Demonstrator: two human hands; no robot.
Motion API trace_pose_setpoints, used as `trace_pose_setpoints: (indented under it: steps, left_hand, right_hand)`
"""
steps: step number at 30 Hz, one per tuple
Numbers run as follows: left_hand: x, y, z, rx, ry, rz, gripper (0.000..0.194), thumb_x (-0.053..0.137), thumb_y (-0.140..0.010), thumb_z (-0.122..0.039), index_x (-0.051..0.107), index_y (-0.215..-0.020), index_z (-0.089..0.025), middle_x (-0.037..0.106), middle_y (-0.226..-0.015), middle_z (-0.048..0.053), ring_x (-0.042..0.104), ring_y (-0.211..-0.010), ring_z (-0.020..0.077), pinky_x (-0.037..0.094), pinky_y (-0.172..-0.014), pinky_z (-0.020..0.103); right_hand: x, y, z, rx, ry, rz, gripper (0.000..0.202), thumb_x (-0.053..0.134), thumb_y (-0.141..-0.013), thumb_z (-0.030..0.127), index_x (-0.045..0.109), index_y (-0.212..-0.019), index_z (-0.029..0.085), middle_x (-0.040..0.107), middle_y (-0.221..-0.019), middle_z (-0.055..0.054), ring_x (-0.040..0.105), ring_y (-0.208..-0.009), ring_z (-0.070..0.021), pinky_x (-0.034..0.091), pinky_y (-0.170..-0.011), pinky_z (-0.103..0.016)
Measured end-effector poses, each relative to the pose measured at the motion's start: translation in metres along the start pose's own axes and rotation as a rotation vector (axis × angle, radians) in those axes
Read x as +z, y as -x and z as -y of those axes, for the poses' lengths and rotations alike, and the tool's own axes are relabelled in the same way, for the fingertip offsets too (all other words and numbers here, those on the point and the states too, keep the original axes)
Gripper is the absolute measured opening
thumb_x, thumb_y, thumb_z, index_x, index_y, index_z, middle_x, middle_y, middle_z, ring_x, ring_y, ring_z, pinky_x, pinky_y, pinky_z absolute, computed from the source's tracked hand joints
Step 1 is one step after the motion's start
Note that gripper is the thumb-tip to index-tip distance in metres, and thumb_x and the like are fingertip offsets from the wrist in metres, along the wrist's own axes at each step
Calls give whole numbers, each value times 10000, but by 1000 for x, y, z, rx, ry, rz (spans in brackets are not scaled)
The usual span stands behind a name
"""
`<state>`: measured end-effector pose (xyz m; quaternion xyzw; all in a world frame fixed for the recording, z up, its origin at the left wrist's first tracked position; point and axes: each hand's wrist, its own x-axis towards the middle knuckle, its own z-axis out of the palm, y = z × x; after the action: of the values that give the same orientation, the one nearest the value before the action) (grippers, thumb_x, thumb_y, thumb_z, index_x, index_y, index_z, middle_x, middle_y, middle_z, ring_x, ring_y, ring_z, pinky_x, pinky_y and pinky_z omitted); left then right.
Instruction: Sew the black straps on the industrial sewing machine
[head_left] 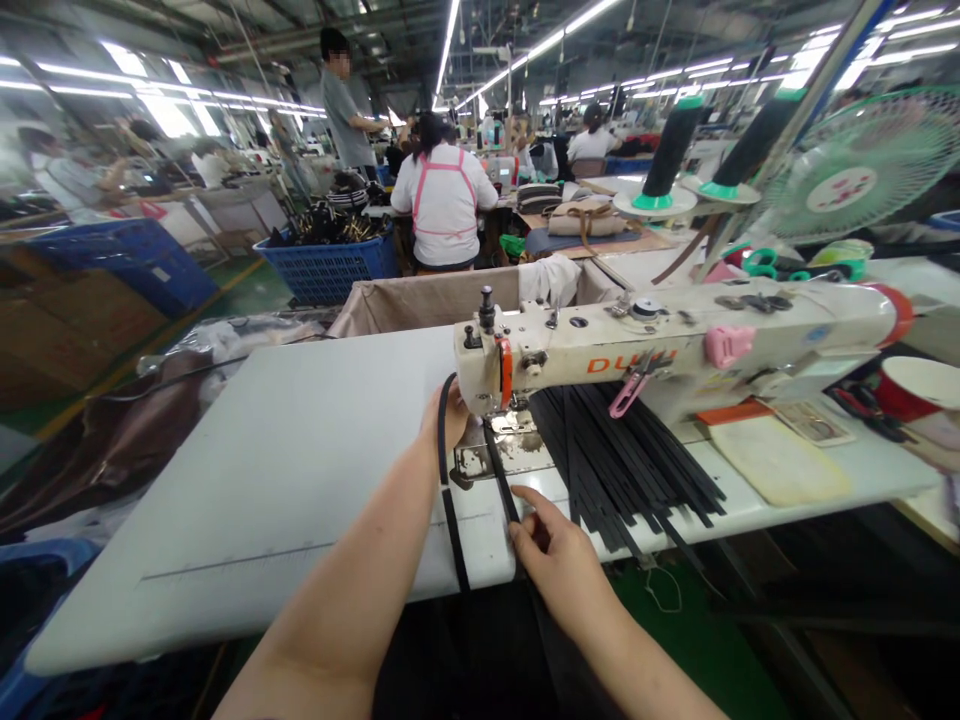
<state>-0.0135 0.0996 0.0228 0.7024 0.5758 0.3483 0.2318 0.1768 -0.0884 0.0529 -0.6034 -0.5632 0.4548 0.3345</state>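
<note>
A white sewing machine (585,345) stands on a pale table. My left hand (450,415) is beside its needle area, partly hidden by the machine head and a looped black strap (444,430); what its fingers hold, if anything, cannot be made out. A narrow black strip (499,470) runs from under the presser foot toward me. My right hand (547,540) pinches that strip near the table's front edge, thumb and index finger on it. Right of the needle, a bundle of black strips (626,460) lies under the machine arm.
Pink clips sit on the machine, and a yellowish pad (780,460) lies to its right. Behind are a cloth-lined bin (427,305), thread cones (671,150) and a green fan (855,180). A person in a white shirt (446,205) sits farther back, near a blue basket (334,270).
</note>
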Motion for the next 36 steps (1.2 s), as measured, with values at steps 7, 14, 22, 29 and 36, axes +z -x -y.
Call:
trace_pose_setpoints:
  steps: [7,14,22,29,36]
  left_hand:
    - [0,40,-14,21,-136,-98,217,586,-923,-177,750,-1061,-214,764,-1168,91,693,-1139,306,551,-1038,472]
    - [6,98,-16,331,-219,-98,236,567,-997,-243,749,-1147,-235,765,-1227,65,649,-1268,274,438,-1201,553]
    - [8,98,-24,261,-217,-98,227,575,-1011,-276,749,-1146,-222,765,-1230,81,662,-1265,275,457,-1199,534]
    - [6,101,-25,261,-163,-82,273,513,-1040,-297,733,-1182,-219,748,-1271,95,649,-1283,263,439,-1204,535]
    - [3,101,-28,253,-156,-62,266,504,-1050,-316,728,-1152,-215,747,-1270,91,640,-1292,268,421,-1214,546]
  right_hand:
    - [1,3,-4,-31,-4,-10,396,592,-874,320,692,-1227,171,566,-622,55,579,-597,-177,469,-617,-284]
    - [-33,-15,3,-209,464,-222,311,502,-967,278,699,-1175,157,729,-956,-106,693,-894,-265,532,-863,-381]
    - [-51,-36,9,-97,1154,-424,643,699,-905,404,553,-1357,-30,666,-1162,-279,622,-1063,-411,488,-872,-459]
    - [-47,-38,1,-152,1193,-374,298,635,-906,226,650,-1148,52,686,-1027,-199,644,-970,-338,472,-866,-403]
    - [-37,-38,6,-184,1265,-345,197,532,-918,72,660,-1060,25,681,-982,-232,641,-925,-349,494,-802,-411]
